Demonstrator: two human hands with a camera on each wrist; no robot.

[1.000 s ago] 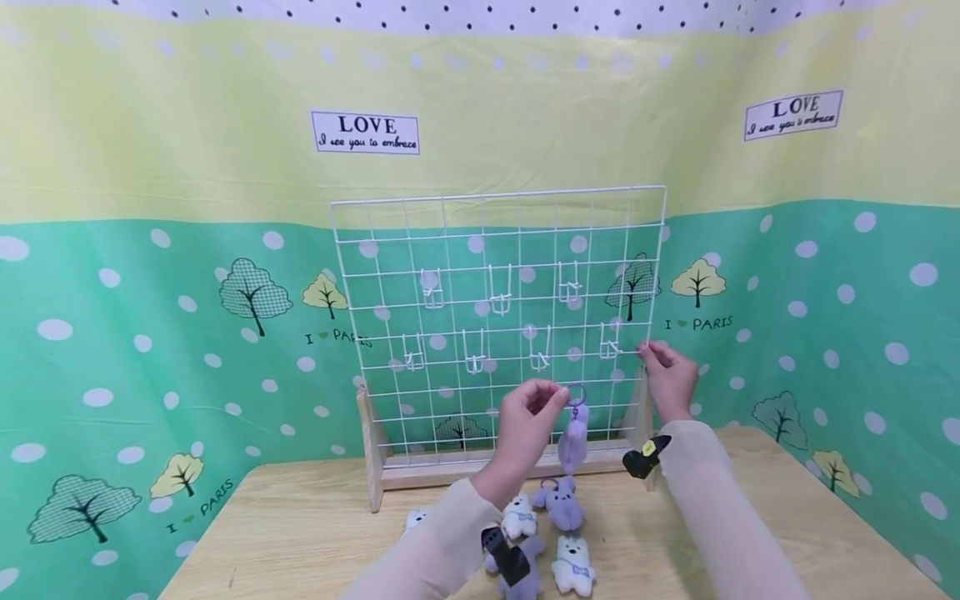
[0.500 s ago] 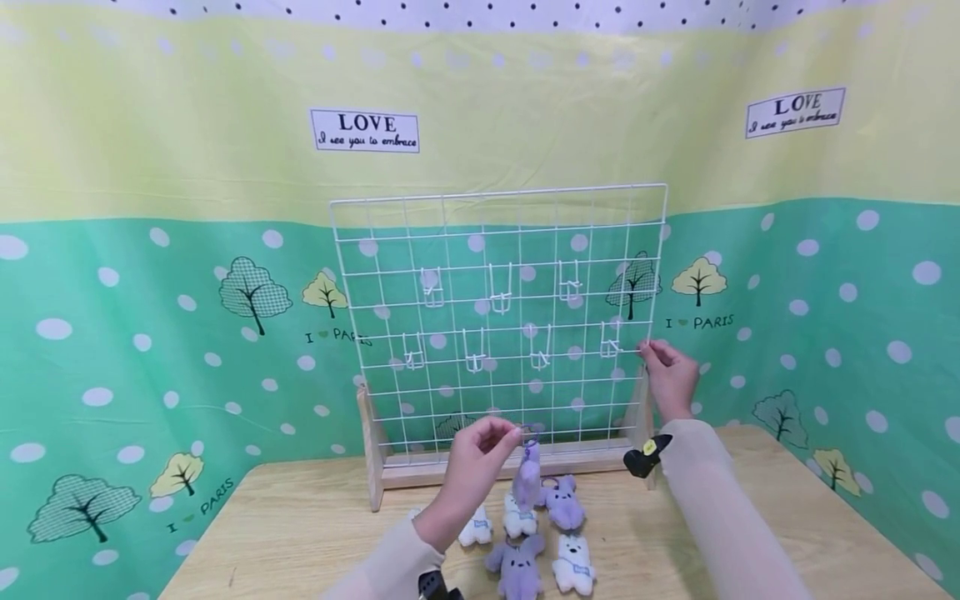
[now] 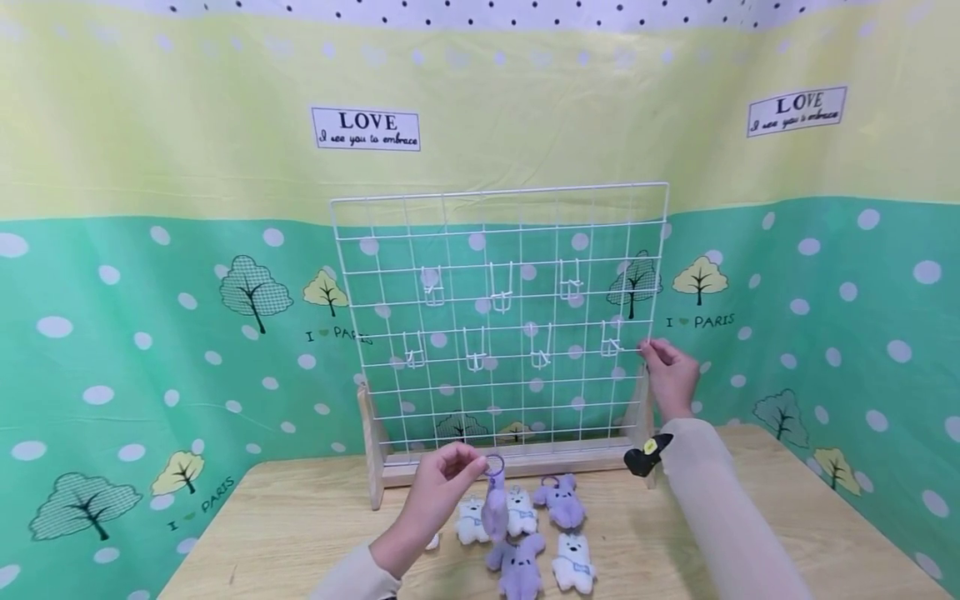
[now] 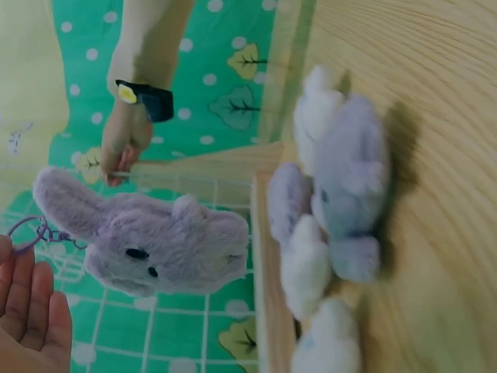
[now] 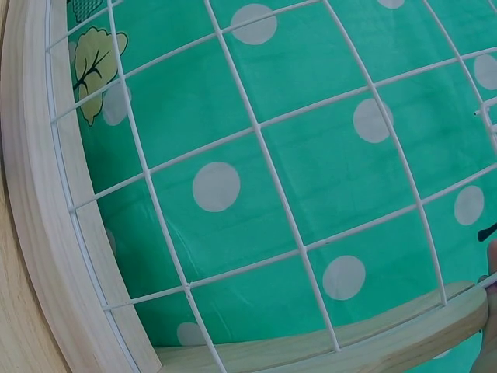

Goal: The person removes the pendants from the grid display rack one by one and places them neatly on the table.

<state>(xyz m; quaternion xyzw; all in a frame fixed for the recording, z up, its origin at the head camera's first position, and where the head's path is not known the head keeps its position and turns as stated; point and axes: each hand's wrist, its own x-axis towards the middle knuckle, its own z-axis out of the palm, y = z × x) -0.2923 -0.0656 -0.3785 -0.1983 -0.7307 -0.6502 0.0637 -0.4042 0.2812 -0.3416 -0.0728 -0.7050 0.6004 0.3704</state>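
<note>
From the fingertips of my left hand point(image 3: 442, 487) hangs a purple plush keychain point(image 3: 495, 510), pinched by its purple split ring point(image 3: 495, 465). In the left wrist view the plush point(image 4: 167, 241) shows long ears and two dark eyes. My right hand point(image 3: 672, 379) grips the right edge of a white wire grid rack point(image 3: 498, 193). The right wrist view catches only a sliver of that hand at its right edge. Several white hooks point(image 3: 476, 358) hang on the grid in two rows, with nothing on them.
On the wooden table point(image 3: 300, 508) before the rack lie more plush keychains: purple ones point(image 3: 517, 567) and several white bears point(image 3: 574, 562). Wooden feet point(image 3: 370, 450) and a wooden bar point(image 5: 85, 272) support the grid. A green dotted curtain hangs behind.
My left hand has moved left and down, away from the grid, carrying the purple plush keychain to just above the plushes on the table. My right hand stays on the rack's edge.
</note>
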